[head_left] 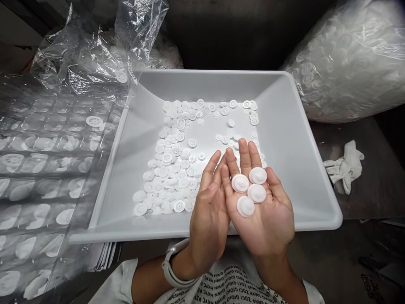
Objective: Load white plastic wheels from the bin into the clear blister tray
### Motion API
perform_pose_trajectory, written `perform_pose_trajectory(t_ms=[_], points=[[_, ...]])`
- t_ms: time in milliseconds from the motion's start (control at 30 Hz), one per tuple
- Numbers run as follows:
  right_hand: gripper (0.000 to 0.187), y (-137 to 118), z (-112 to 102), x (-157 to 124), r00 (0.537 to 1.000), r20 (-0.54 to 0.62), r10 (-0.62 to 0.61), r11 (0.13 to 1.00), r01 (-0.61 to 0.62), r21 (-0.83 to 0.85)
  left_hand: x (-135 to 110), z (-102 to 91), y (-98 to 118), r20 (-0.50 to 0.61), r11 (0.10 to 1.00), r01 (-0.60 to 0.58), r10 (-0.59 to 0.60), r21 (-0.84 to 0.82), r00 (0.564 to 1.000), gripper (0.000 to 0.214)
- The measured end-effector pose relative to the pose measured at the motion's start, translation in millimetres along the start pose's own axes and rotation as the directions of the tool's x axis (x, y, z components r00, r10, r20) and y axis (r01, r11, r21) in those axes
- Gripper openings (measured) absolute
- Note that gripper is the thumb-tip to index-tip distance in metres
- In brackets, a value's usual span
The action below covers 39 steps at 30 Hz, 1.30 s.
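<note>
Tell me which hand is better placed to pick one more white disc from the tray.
The left hand looks better placed: it holds nothing, and its fingertips are over the tray, near the discs. The right hand carries four discs on its open palm.

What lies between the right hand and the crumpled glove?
The sloped wall and rim of the white tray, in the head view, separate right hand and glove.

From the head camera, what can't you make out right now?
- Undersides of the four white discs: hidden against the right hand.
- Tray floor beneath the hands: covered by them and the left hand.
- Discs in the plastic bag at right: blurred by the film; the bag is cut off by the frame edge.
</note>
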State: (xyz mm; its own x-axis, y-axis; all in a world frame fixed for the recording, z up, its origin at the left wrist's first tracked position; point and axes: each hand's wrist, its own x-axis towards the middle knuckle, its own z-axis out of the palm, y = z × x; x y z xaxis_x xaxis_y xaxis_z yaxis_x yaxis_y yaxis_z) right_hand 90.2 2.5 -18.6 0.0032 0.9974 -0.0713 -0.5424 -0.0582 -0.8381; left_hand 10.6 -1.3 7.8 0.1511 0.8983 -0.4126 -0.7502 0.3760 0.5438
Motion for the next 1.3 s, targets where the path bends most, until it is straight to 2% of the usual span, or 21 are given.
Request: perform_pose_trajectory(t_ms=[67,233,300,333,400,467,500,533,600,667,733,800,933,1067,1167,1300], points=[[0.055,0.4,-0.9,0.7,1.000,-0.022,-0.019,1.000,0.019,0.005,0.2,0.6,0.9,-0.004,1.000,-0.013,0.013,-0.019,1.000,0.046],[0.056,-3.3,-2.3,3.3,0.999,-0.007,-0.052,0.991,0.051,-0.120,0.3,-1.2,2.1,0.026,1.000,0.003,-0.003,-0.009,1.000,0.051],[0.057,-5.2,0.3,2.9,0.993,-0.007,-0.116,0.975,0.112,-0.192,-0.2,-1.1,1.2,0.026,1.000,0.009,-0.009,-0.016,1.000,0.050],[0.057,-5.9,2.8,2.2,0.983,-0.023,-0.184,0.940,0.169,-0.297,-0.6,-0.2,0.8,0.016,0.999,0.002,-0.001,-0.035,1.000,0.050],[0.056,-7.2,9.7,-0.5,0.935,-0.024,-0.353,0.760,0.272,-0.591,-1.5,3.3,0.6,-0.003,0.996,0.027,-0.028,-0.089,1.000,0.050],[0.045,-8.6,17.0,-4.4,0.906,0.083,-0.416,0.492,0.300,-0.817,-2.0,8.1,1.9,-0.016,0.978,0.149,-0.153,-0.144,0.988,0.050],[0.042,-9.5,19.6,-6.7,0.911,0.154,-0.384,0.374,0.306,-0.876,-1.8,10.1,3.0,-0.010,0.960,0.227,-0.232,-0.167,0.973,0.050],[0.039,-10.7,20.9,-9.1,0.921,0.219,-0.323,0.293,0.317,-0.902,-1.3,11.6,4.3,0.002,0.938,0.290,-0.295,-0.188,0.955,0.051],[0.040,-14.1,18.9,-14.0,0.924,0.309,-0.224,0.236,0.359,-0.903,0.6,12.1,7.0,0.027,0.908,0.346,-0.350,-0.238,0.936,0.053],[0.043,-18.8,11.8,-18.8,0.906,0.326,-0.269,0.303,0.401,-0.865,2.4,9.9,9.1,0.046,0.901,0.332,-0.333,-0.280,0.942,0.053],[0.046,-23.9,2.4,-23.0,0.891,0.272,-0.364,0.371,0.406,-0.835,3.0,6.5,10.1,0.086,0.899,0.317,-0.305,-0.302,0.948,0.052],[0.054,-28.2,-6.3,-26.5,0.892,0.197,-0.408,0.380,0.362,-0.851,2.0,3.4,9.9,0.164,0.892,0.317,-0.277,-0.321,0.947,0.052],[0.063,-30.9,-15.7,-31.7,0.936,0.129,-0.328,0.380,0.256,-0.889,-1.8,-0.1,7.4,0.279,0.878,0.336,-0.247,-0.340,0.928,0.060],[0.061,-28.0,-15.7,-34.6,0.947,0.108,-0.301,0.402,0.229,-0.886,-3.3,-2.5,6.2,0.362,0.895,0.333,-0.217,-0.297,0.907,0.070],[0.061,-24.6,-15.7,-34.7,0.952,0.076,-0.296,0.465,0.213,-0.859,-3.5,-4.1,6.4,0.375,0.902,0.335,-0.220,-0.273,0.900,0.069],[0.055,-18.9,-19.9,-32.8,0.960,0.001,-0.279,0.562,0.164,-0.811,-4.0,-3.9,6.0,0.338,0.906,0.329,-0.232,-0.265,0.912,0.066]])
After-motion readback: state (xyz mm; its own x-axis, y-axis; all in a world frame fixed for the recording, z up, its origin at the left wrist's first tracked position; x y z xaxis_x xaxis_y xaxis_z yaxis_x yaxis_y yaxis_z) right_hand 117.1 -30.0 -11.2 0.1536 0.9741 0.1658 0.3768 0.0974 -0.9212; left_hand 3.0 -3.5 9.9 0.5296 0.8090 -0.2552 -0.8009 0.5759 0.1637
